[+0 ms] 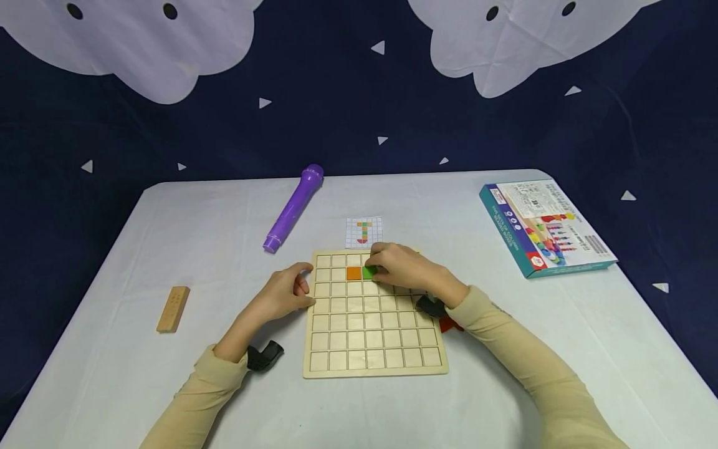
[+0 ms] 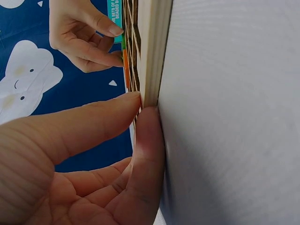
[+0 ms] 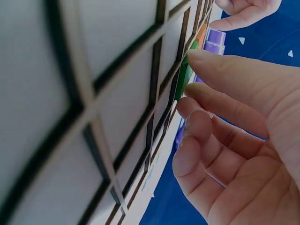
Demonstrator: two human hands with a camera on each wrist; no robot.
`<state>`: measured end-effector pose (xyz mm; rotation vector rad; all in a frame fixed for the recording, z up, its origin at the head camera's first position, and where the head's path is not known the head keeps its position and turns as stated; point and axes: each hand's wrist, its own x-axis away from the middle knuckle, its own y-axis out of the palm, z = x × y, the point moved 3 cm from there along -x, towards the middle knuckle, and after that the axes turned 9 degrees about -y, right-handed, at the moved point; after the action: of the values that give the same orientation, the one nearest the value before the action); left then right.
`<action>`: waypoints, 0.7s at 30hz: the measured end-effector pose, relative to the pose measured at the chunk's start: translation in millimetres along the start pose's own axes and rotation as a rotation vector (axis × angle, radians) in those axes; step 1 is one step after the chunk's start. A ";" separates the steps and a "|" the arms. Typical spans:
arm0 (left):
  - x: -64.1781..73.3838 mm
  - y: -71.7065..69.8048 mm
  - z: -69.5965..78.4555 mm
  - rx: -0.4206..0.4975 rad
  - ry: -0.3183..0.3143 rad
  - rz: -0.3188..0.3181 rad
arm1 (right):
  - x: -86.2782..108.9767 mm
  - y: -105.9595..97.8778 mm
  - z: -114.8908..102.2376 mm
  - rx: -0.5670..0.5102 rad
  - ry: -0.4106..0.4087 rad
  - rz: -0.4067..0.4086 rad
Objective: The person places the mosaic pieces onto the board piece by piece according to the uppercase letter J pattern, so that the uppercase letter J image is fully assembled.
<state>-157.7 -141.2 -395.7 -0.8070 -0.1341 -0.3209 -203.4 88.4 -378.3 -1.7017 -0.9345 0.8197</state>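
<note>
One square board [image 1: 374, 340] lies flat, sides running near-to-far.

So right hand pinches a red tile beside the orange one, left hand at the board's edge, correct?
Colour's wrong: the right hand pinches a green tile, as the head view shows. It's beside the orange tile, left hand at the edge of the board.

In the head view, looked forward and down from above over the worktop [image 1: 224, 249] toward the backdrop [image 1: 314, 112]. In both wrist views, peered inward, low and close, tipped sideways, across the gridded board [image 1: 356, 304]; shared the green tile [image 3: 184, 74] and orange tile [image 1: 354, 273].
</note>
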 end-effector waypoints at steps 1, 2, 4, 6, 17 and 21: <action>0.0 0.1 0.0 0.001 -0.001 -0.001 | 0.6 -0.5 0.0 -0.003 0.006 0.002; 0.0 0.1 0.0 0.001 -0.001 -0.002 | 1.5 -1.3 0.0 -0.006 0.014 0.004; -0.1 0.3 0.1 0.002 -0.001 -0.004 | 3.9 -3.3 0.1 -0.011 0.030 0.012; -0.1 0.5 0.0 0.002 -0.002 -0.003 | 7.0 -6.2 0.4 -0.020 0.040 0.026; -0.5 0.0 -0.6 -0.014 -0.005 -0.003 | 31.1 -16.1 9.4 -0.004 0.057 0.089; -0.5 0.2 0.0 -0.015 0.000 -0.003 | 38.4 -19.2 11.9 -0.010 0.066 0.111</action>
<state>-158.2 -140.9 -396.0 -0.8218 -0.1327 -0.3250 -199.3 131.3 -367.0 -1.7914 -0.8059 0.8272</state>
